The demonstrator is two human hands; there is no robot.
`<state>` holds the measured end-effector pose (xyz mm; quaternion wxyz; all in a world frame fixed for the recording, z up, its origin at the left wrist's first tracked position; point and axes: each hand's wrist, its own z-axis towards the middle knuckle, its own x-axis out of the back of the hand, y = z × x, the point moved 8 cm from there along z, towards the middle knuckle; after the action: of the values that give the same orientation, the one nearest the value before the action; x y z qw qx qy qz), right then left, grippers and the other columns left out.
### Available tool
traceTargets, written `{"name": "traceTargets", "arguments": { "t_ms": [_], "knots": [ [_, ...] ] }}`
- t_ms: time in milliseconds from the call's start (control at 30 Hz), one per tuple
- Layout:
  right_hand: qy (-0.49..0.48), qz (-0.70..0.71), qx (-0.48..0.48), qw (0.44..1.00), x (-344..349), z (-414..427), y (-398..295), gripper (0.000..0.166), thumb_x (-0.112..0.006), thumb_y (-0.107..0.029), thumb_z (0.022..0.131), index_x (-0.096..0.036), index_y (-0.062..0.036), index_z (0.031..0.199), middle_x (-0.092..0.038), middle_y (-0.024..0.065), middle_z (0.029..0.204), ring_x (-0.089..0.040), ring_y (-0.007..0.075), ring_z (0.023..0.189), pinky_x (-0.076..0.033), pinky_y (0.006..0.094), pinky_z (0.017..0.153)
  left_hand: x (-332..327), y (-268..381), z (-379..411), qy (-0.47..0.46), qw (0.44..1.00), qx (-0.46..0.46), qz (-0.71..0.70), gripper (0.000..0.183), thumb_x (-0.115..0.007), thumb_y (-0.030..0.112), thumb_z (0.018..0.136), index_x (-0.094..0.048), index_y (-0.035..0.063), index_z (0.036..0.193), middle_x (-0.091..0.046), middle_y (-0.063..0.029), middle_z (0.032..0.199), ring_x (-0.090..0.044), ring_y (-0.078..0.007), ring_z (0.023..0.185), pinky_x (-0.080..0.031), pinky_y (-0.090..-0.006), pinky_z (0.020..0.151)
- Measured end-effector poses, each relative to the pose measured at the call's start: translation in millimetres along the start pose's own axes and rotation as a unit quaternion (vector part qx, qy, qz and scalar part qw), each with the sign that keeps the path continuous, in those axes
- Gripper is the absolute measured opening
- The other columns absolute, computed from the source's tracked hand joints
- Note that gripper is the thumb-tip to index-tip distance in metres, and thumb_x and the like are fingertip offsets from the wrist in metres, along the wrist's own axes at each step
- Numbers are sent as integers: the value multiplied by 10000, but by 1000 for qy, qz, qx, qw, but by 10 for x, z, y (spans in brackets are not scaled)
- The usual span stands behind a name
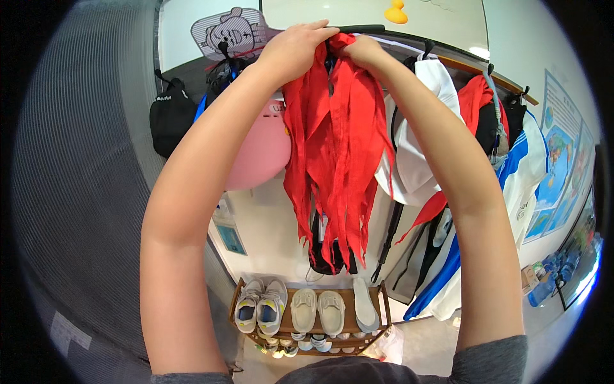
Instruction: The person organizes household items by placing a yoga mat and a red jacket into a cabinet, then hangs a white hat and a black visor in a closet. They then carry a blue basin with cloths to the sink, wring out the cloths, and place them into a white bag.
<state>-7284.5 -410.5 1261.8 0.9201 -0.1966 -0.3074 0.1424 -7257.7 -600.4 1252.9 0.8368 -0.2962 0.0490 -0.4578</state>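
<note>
Both arms reach up to a wall rack with hooks. A bunch of red cloth scarves [340, 129] hangs in long pointed strips between the forearms. My right hand [363, 50] grips the gathered top of the scarves. At their upper left is my left hand [300, 45], its fingers stretched toward a black bar [360, 29]; whether it also holds cloth is hidden. A pink rounded item [261, 149] hangs left of the scarves, and a white cap [417, 158] hangs to their right. Behind the lower tips, a black item [326, 259] is partly covered.
A wooden shoe rack [348, 293] with sneakers [272, 307], beige shoes [331, 312] and insoles stands below. A black bag [170, 117] hangs at left. More red cloth [475, 101] and a blue-and-white garment [523, 177] hang at right. A ribbed grey panel [86, 168] borders the left side.
</note>
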Motion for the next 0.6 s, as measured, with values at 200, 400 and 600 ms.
{"name": "traceTargets", "arguments": {
  "t_ms": [200,400,600],
  "knots": [
    [60,76,8,995,144,195,81,306,-674,-158,854,-702,61,1065,-725,150,965,-704,249,835,-555,389,753,-350,-232,184,-63,987,65,-130,673,-392,-74,861,-507,193,1467,-604,-167,1374,-578,-365,1249,-471,-411,1041],
    [149,173,6,973,564,6,-195,283,-591,-95,870,-683,52,1094,-711,196,985,-688,292,886,-549,410,805,-237,-436,276,-46,982,93,-158,521,-482,11,912,-580,179,1395,-680,-148,1246,-652,-348,1114,-521,-399,930],
    [184,207,52,960,751,-522,-67,251,-593,-66,777,-741,-15,975,-700,126,756,-640,235,669,-492,343,647,-66,-354,237,-57,989,3,-139,390,-414,118,996,-622,88,1324,-621,-188,1321,-595,-384,1199,-479,-394,1021]
  ]
}}
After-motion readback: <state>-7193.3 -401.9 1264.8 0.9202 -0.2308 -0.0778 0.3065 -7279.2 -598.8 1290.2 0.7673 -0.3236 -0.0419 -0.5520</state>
